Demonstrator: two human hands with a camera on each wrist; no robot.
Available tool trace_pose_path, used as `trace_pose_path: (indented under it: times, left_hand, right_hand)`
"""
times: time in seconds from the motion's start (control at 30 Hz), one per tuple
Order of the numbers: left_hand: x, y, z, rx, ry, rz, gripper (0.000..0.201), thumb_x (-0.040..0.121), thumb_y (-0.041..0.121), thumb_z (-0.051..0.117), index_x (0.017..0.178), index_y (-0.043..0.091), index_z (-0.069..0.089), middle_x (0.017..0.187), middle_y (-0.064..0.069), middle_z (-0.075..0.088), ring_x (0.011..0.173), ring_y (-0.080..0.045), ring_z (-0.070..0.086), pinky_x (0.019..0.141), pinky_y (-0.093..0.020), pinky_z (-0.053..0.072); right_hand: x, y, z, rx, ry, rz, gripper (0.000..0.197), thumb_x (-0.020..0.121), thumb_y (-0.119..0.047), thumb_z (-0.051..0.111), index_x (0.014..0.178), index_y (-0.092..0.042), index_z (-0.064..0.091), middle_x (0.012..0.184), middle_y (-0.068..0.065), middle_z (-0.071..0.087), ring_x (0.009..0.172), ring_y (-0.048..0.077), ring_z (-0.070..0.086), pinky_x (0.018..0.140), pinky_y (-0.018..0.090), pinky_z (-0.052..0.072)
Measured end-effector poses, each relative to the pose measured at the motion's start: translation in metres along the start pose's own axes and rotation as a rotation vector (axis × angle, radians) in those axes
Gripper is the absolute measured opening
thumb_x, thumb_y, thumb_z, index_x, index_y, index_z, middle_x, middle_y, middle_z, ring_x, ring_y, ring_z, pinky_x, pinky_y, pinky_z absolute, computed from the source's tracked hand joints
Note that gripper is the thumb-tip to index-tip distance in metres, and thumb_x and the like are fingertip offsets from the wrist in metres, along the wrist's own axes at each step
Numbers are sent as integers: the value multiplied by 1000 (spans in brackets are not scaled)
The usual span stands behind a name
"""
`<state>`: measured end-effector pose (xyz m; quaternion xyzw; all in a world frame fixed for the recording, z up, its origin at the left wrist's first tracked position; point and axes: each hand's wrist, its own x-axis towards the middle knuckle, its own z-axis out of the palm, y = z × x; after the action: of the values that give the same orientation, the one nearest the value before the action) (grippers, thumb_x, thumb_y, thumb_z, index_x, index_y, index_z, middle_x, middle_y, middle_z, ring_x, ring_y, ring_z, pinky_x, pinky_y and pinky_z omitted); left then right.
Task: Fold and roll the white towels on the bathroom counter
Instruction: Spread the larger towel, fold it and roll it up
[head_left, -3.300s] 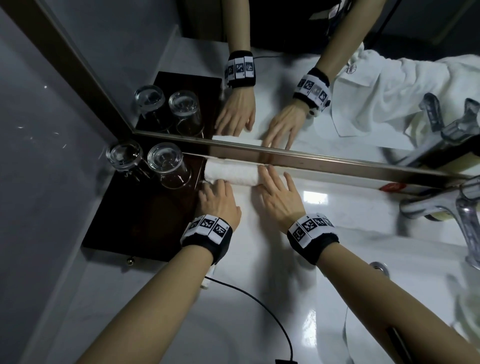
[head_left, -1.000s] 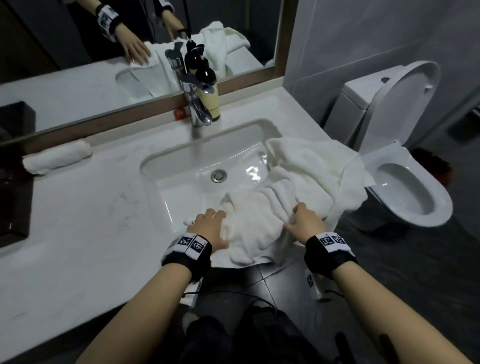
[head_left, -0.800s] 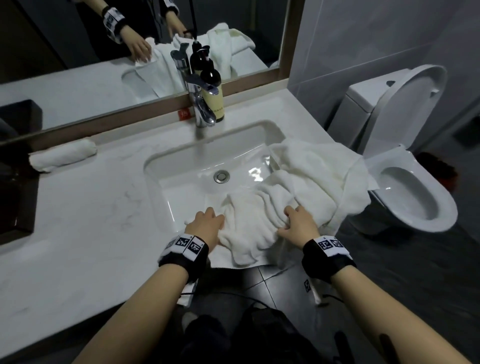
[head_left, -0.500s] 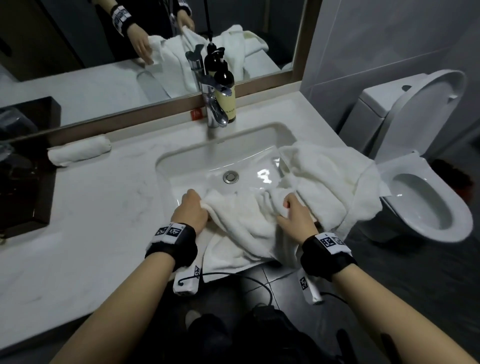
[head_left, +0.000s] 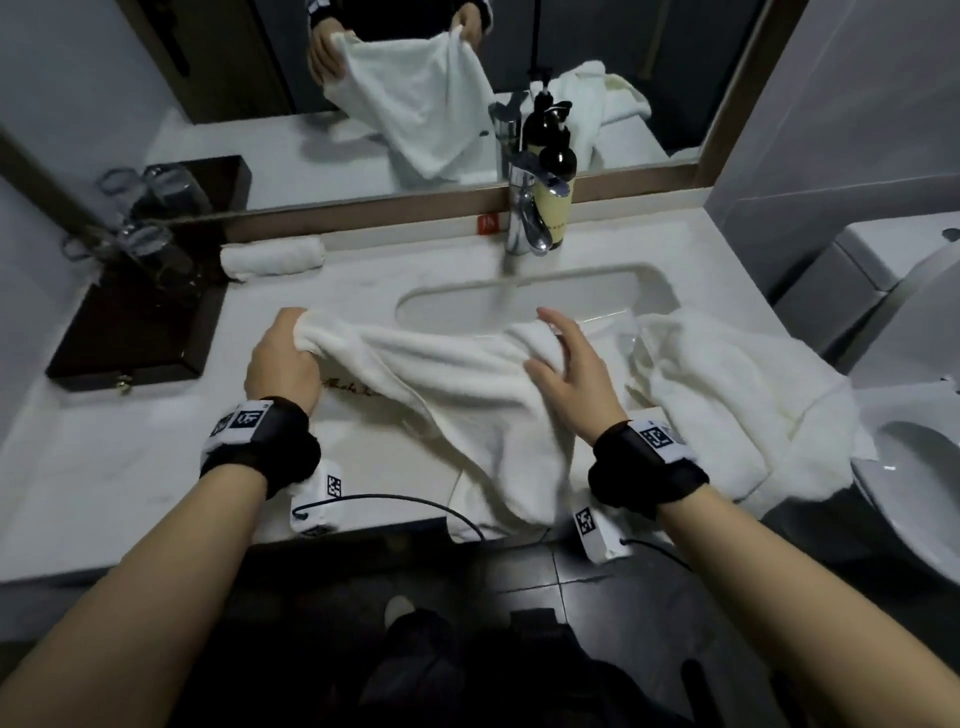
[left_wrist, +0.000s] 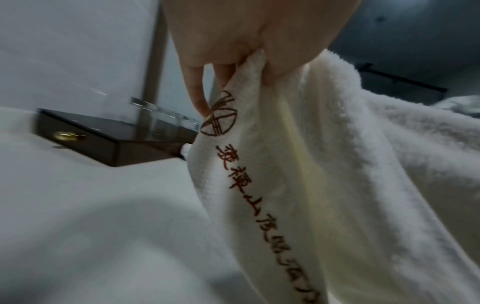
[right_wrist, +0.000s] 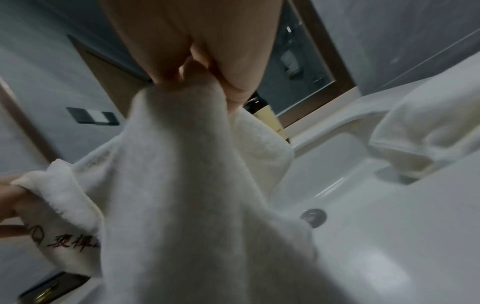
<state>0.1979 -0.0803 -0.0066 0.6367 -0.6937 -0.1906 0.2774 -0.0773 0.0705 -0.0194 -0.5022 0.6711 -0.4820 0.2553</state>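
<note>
A white towel with dark red embroidered lettering hangs stretched between both hands above the counter's front edge and the sink. My left hand grips one upper corner in a fist; the left wrist view shows that hand pinching the towel beside the logo. My right hand pinches the other upper corner, some fingers spread; the right wrist view shows this hand bunching the towel. A rolled towel lies by the mirror. A crumpled towel pile lies right of the sink.
The sink basin has a chrome tap and pump bottles behind it. A dark wooden tray with upturned glasses stands at the left. A toilet stands to the right. Cables hang below the wrists.
Both hands have lifted one towel out of the pile and spread it apart, the left hand moving left over the counter. Earlier, both hands were at the rolled towel by the mirror.
</note>
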Motion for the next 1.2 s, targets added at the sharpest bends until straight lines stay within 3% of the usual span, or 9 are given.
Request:
trace_pose_path:
  times: [0.2,0.3,0.37,0.47,0.53,0.7,0.87,0.97,1.2]
  left_hand:
    - [-4,-67,-67,38,189,-162,26,81,14,42,98,23,60,92,-11,62,87,-30,59,71,-37,43]
    - [-23,-105,-78,253,-34,-303,50,78,-4,49,122,18,55,123,-20,54,110,-41,53,92,-49,47]
    - [-41,-122,-76,435,-217,-316,59,80,3,55,134,24,46,137,-17,42,121,-41,44,98,-51,41]
    - [-61,-131,-61,483,-328,-205,69,79,10,60,141,28,35,147,-10,29,132,-33,31,105,-46,31]
    - [-65,-131,-48,565,-369,-96,78,76,10,62,143,30,29,152,-6,20,138,-27,20,111,-45,21]
    - [-52,-129,-27,808,-486,147,82,79,12,60,146,31,16,157,-1,6,144,-22,1,114,-53,2]
    - [-31,-132,-26,593,-494,-7,73,90,44,50,148,24,11,157,-4,9,138,-28,23,104,-48,32]
    - [-19,-139,-26,570,-492,-56,72,91,37,51,148,19,9,150,-6,27,132,-30,33,97,-46,38]
    - [1,-163,-49,525,-420,42,51,91,11,38,139,25,29,127,-11,46,112,-31,47,77,-39,41]
  right_hand:
    - [3,-20,63,108,-360,-67,53,85,5,52,134,-16,47,134,-7,49,116,12,52,96,26,46]
    - [-3,-21,92,-104,-638,-53,53,85,-2,56,135,-18,48,145,8,40,133,22,40,108,35,38]
    - [-8,-18,105,-311,-681,-40,61,84,-13,61,140,-23,40,151,12,28,140,27,27,112,42,30]
    - [-19,-11,116,-648,-697,106,101,73,-42,75,149,-24,11,155,8,15,139,33,23,107,53,32]
    - [-28,-5,121,-837,-664,200,112,67,-43,76,149,-22,1,152,7,18,135,34,27,104,54,33]
    - [-35,4,121,-987,-551,285,86,80,-29,60,147,-17,8,139,8,36,129,28,34,100,51,37]
    - [-35,4,116,-1016,-593,254,49,86,-2,44,133,-13,36,128,13,42,119,31,40,91,43,46]
    - [-41,3,120,-1008,-559,233,49,84,0,43,130,-16,43,124,14,44,115,32,40,85,39,44]
    - [-24,-30,149,-837,-78,-142,34,57,12,61,87,-3,68,86,21,56,82,40,53,62,35,34]
